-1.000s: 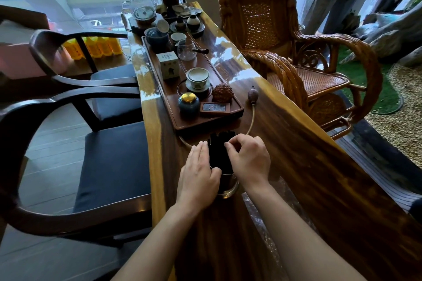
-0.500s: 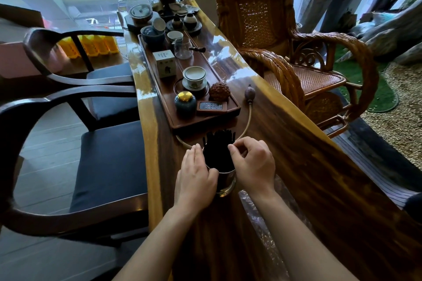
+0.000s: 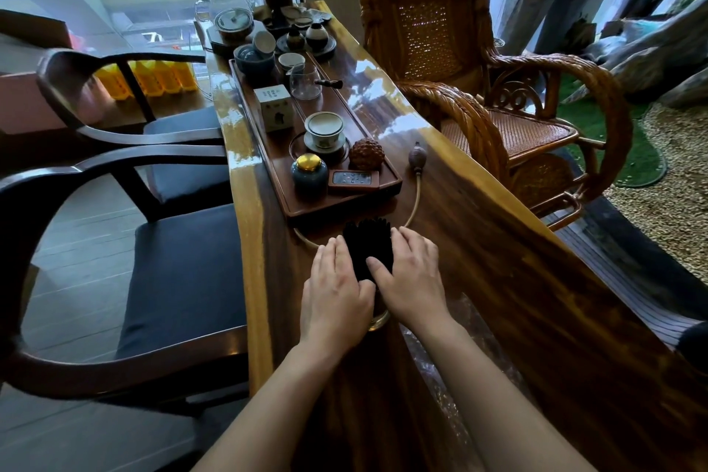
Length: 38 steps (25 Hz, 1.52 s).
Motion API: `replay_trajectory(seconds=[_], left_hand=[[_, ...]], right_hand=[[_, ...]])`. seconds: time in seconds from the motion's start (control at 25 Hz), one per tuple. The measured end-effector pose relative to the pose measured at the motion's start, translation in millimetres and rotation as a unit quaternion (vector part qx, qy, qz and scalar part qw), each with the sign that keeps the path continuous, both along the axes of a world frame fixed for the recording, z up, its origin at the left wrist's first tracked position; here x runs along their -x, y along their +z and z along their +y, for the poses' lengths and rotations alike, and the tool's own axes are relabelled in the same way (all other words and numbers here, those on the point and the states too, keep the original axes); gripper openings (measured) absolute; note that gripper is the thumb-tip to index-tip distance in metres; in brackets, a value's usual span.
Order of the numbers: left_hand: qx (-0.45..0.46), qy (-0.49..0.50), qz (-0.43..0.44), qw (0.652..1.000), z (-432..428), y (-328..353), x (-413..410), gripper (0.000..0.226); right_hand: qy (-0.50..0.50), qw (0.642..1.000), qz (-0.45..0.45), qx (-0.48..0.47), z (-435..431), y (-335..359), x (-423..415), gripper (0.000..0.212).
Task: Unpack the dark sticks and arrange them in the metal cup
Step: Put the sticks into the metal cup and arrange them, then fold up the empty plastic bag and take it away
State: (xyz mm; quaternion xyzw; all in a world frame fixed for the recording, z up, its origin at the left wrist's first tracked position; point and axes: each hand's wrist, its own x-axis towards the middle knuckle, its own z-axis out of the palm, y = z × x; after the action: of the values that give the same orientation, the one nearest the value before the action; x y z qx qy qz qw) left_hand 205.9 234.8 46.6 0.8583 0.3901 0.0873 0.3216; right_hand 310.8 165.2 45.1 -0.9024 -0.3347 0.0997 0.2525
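1. Setting: a long polished wooden table [image 3: 479, 241] runs up the frame. A tea tray [image 3: 306, 211] sits at centre, a rattan chair [image 3: 421, 31] at upper right and dark armchairs [image 3: 184, 261] at left.
2. Task objects: the dark sticks [image 3: 367, 241] stand upright as one bundle in the metal cup [image 3: 379, 320], just below the tray's near end. Only a sliver of the cup's lower edge shows between the hands.
3. Left hand [image 3: 333, 291]: lies flat against the left side of the bundle and cup, fingers extended.
4. Right hand [image 3: 413, 280]: lies against the right side, fingers extended, with one digit across the front of the sticks. Neither hand visibly pinches a stick.
5. Change: a moment earlier the right hand's curled fingers picked at the stick tops. Now it has come down and flattened, so the two hands bracket the bundle from opposite sides.
6. Meaning: the shift from fine picking to two-sided pressing suggests the sticks are all in and are being squared up. The task appears close to done.
7. Remainder: crumpled clear wrapping [image 3: 452, 356] lies at lower right, beside the right forearm.
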Motion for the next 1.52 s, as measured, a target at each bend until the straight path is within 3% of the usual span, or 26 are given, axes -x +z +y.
replay_trajectory(seconds=[0.64, 0.84, 1.0, 1.12, 1.24, 1.36, 1.52], left_hand=[[0.036, 0.021, -0.03, 0.999, 8.3, -5.3, 6.9, 0.072], [0.016, 0.041, -0.066, 0.997, -2.8, -2.9, 27.9, 0.068], [-0.005, 0.054, -0.084, 0.995, -26.7, -8.8, 52.4, 0.05], [0.047, 0.045, -0.068, 0.996, -53.7, -18.3, 69.1, 0.035], [0.133, 0.031, 0.004, 0.991, -89.8, -34.1, 79.8, 0.033], [0.211, 0.016, 0.062, 0.975, -127.1, -51.4, 77.0, 0.044], [0.319, 0.05, 0.065, 0.944, -157.1, -64.3, 54.8, 0.067]], right_hand=[[0.002, 1.0, -0.001, -0.005, -3.4, -1.4, -0.7, 0.073], [-0.03, 0.998, -0.009, -0.062, -41.4, 2.9, 2.4, 0.063], [-0.053, 0.997, 0.013, -0.063, -79.1, -4.4, 8.3, 0.051], [-0.066, 0.996, 0.024, -0.055, -110.3, -11.2, 11.2, 0.043], [-0.099, 0.995, 0.015, -0.011, -151.5, -26.3, 0.1, 0.04], [-0.159, 0.984, 0.042, 0.064, -193.2, -49.3, -21.0, 0.048], [-0.188, 0.956, 0.159, 0.158, -227.1, -80.6, -37.3, 0.062]])
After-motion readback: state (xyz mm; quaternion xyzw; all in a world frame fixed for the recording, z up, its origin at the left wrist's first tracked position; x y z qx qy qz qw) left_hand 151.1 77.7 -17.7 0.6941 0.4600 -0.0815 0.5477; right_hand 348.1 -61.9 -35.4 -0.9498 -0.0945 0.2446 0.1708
